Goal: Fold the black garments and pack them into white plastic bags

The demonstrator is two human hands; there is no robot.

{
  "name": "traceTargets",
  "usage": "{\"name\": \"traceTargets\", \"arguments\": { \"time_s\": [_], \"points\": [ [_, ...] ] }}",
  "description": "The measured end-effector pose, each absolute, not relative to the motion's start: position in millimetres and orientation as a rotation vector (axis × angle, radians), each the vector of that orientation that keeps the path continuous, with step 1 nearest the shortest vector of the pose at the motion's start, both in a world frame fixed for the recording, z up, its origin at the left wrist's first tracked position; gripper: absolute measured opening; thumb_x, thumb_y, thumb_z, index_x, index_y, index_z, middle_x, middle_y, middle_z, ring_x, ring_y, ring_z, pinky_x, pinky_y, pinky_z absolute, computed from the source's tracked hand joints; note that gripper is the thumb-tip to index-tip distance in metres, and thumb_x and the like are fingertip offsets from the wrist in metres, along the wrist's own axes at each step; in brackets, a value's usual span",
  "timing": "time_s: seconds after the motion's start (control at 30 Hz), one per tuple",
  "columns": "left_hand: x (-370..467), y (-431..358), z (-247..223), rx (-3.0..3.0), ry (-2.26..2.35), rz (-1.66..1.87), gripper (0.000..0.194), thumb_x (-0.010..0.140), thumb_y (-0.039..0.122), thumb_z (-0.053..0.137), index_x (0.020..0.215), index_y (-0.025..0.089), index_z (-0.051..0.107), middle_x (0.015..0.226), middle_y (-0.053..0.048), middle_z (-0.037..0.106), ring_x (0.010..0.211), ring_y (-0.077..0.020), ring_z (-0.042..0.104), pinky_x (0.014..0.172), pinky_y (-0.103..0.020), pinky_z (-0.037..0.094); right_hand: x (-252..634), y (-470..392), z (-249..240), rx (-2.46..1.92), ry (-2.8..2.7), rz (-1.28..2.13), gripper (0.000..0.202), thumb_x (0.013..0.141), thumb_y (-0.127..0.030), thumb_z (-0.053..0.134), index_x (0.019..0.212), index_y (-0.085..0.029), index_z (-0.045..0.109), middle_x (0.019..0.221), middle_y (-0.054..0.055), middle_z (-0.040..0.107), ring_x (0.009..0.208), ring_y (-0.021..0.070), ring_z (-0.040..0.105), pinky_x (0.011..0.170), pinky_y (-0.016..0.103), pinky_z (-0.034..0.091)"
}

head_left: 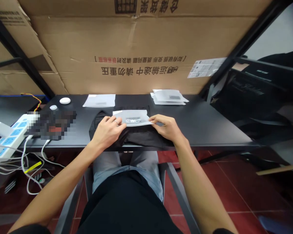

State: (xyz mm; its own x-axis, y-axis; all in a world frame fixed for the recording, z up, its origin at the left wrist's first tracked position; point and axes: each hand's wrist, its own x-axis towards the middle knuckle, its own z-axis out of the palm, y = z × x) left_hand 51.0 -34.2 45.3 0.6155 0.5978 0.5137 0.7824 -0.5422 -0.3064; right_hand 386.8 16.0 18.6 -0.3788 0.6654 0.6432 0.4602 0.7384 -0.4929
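Observation:
A translucent white plastic bag (134, 116) with a dark label lies over crumpled black cloth (141, 135) near the desk's front edge. My left hand (109, 130), with a ring on one finger, has its fingers closed on the bag's left end. At the right end, my right hand (165, 126) pinches the lower corner between thumb and fingers. Behind to the left rests a flat white bag (99, 100). A small stack of similar white bags (169, 97) lies behind to the right.
A cardboard sheet (136, 39) stands behind the black desk (210, 130). On the left are a power strip (14, 131) with white cables, a blurred-out dark item (55, 125), a white round object (64, 100) and a smaller white one (53, 107). Black shelf posts flank both sides.

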Motion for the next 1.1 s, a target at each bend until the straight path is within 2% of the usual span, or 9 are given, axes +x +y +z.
{"name": "traceTargets", "arguments": {
  "time_s": [0.13, 0.23, 0.37, 0.53, 0.67, 0.77, 0.83, 1.0, 1.1],
  "points": [
    [17, -39, 48, -2.303, -1.188, -0.520, 0.027, 0.114, 0.017, 0.060, 0.099, 0.025, 0.081, 0.108, -0.010, 0.081, 0.100, -0.0282, 0.072, 0.087, -0.045, 0.052, 393, 16, 20, -0.891, -2.015, 0.276, 0.011, 0.101, -0.023, 0.073, 0.091, -0.026, 0.075, 0.110, 0.007, 0.090, 0.098, 0.0268, 0.086, 0.088, 0.039, 0.066],
    [9, -41, 51, -2.372, -1.261, -0.624, 0.015, 0.112, 0.031, 0.070, 0.110, 0.025, 0.084, 0.116, -0.010, 0.082, 0.104, -0.0296, 0.074, 0.085, -0.044, 0.055, 393, 16, 20, -0.910, -1.996, 0.305, 0.010, 0.100, -0.025, 0.074, 0.091, -0.027, 0.075, 0.111, 0.007, 0.090, 0.100, 0.0281, 0.086, 0.092, 0.041, 0.067],
    [25, -36, 57, -2.467, -1.322, -0.740, 0.031, 0.108, 0.050, 0.078, 0.127, 0.026, 0.083, 0.127, -0.010, 0.082, 0.112, -0.0303, 0.077, 0.089, -0.042, 0.060, 391, 16, 17, -0.922, -1.998, 0.349, 0.008, 0.100, -0.027, 0.076, 0.091, -0.027, 0.075, 0.114, 0.007, 0.090, 0.104, 0.0289, 0.087, 0.097, 0.044, 0.068],
    [52, -22, 63, -2.509, -1.316, -0.561, 0.024, 0.115, 0.032, 0.063, 0.105, 0.025, 0.083, 0.112, -0.008, 0.083, 0.106, -0.0269, 0.078, 0.078, -0.037, 0.057, 392, 13, 21, -0.914, -2.038, 0.300, 0.009, 0.103, -0.033, 0.078, 0.097, -0.027, 0.077, 0.113, 0.007, 0.089, 0.102, 0.0286, 0.085, 0.095, 0.043, 0.069],
    [64, -17, 70, -2.426, -1.383, -0.610, 0.027, 0.117, 0.030, 0.058, 0.104, 0.023, 0.081, 0.111, -0.009, 0.083, 0.102, -0.0264, 0.079, 0.069, -0.036, 0.051, 384, -2, 39, -0.934, -2.147, 0.029, 0.027, 0.100, -0.045, 0.090, 0.119, -0.027, 0.083, 0.122, 0.011, 0.086, 0.102, 0.0306, 0.083, 0.095, 0.043, 0.068],
    [69, -14, 76, -2.347, -1.444, -0.695, 0.025, 0.117, 0.033, 0.059, 0.107, 0.023, 0.080, 0.110, -0.009, 0.082, 0.098, -0.0259, 0.078, 0.068, -0.036, 0.048, 359, -17, 51, -0.913, -2.160, -0.177, 0.018, 0.112, -0.032, 0.075, 0.127, -0.026, 0.082, 0.116, 0.011, 0.086, 0.104, 0.0297, 0.083, 0.096, 0.041, 0.068],
    [72, -12, 79, -2.314, -1.459, -0.746, 0.027, 0.118, 0.034, 0.058, 0.107, 0.024, 0.080, 0.110, -0.009, 0.082, 0.097, -0.0263, 0.078, 0.068, -0.037, 0.047, 336, -22, 54, -0.875, -2.267, -0.273, 0.026, 0.115, -0.018, 0.062, 0.132, -0.026, 0.081, 0.118, 0.011, 0.087, 0.108, 0.0290, 0.083, 0.098, 0.040, 0.068],
    [76, -14, 83, -2.355, -1.464, -0.868, 0.022, 0.116, 0.036, 0.062, 0.109, 0.025, 0.079, 0.112, -0.008, 0.082, 0.094, -0.0250, 0.078, 0.073, -0.036, 0.049, 291, -14, 54, -0.895, -2.531, -0.454, 0.051, 0.105, 0.003, 0.056, 0.153, -0.007, 0.068, 0.153, 0.025, 0.077, 0.141, 0.0363, 0.075, 0.121, 0.051, 0.063],
    [71, -16, 84, -2.333, -1.663, -0.912, 0.030, 0.111, 0.054, 0.069, 0.106, 0.026, 0.079, 0.106, -0.009, 0.083, 0.092, -0.0288, 0.078, 0.077, -0.038, 0.052, 283, -8, 55, -1.068, -2.680, -0.427, 0.054, 0.101, 0.004, 0.062, 0.154, -0.002, 0.066, 0.143, 0.028, 0.080, 0.129, 0.0390, 0.080, 0.113, 0.051, 0.065]
  ]
}}
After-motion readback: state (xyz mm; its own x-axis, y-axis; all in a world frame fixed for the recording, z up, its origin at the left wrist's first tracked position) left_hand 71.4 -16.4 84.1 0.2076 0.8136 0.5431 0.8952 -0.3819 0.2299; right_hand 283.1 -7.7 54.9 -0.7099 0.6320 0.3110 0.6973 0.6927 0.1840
